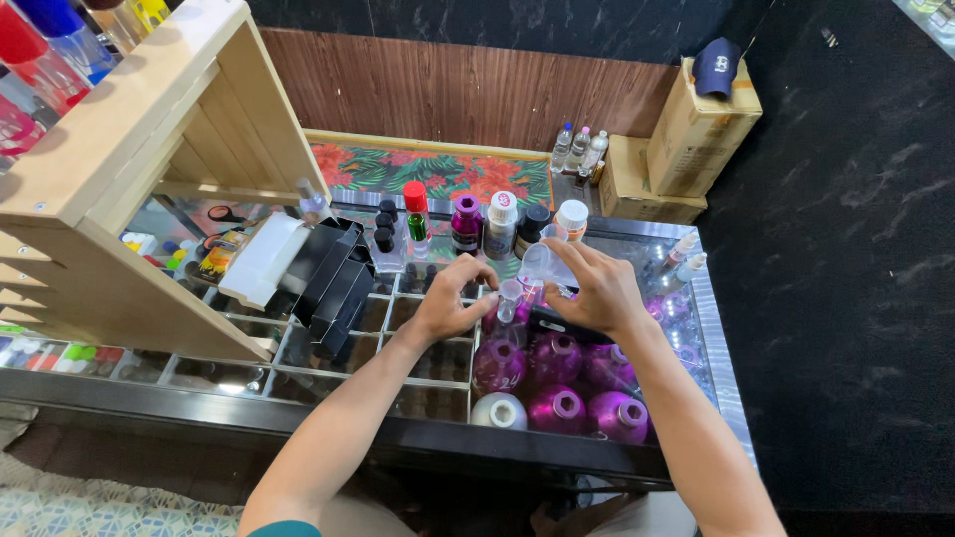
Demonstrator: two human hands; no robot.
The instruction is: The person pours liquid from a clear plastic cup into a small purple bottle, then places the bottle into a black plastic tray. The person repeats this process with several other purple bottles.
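Measuring cup (537,265), small and of clear plastic, is held tilted in the right hand (595,288), its mouth turned down and to the left over a small clear bottle (509,300). Right hand is closed on the cup, fingers curled round its far side and thumb toward the near side; the right forearm rises from the lower right of the frame, wrist bent inward. Left hand (448,298) is wrapped in a narrow grip beside the small clear bottle, fingers arched over and thumb tucked in; whether the fingers actually touch the glass cannot be told. The left forearm runs up from the bottom centre, with a teal sleeve edge at the frame's lower border. Both hands work above a glass-topped desk (721,348) with divided compartments beneath. Just below the hands stand round purple bottles (557,383) in a cluster, one white-topped among them. Behind the hands stands a row of containers, including a red-capped bottle (415,214), a purple jar (466,221) and a white-capped bottle (501,225). A black tiered stand (333,283) lies to the left, beside a wooden shelf unit (149,159). Cardboard boxes (686,149) sit at the rear right, a dark cap on top.
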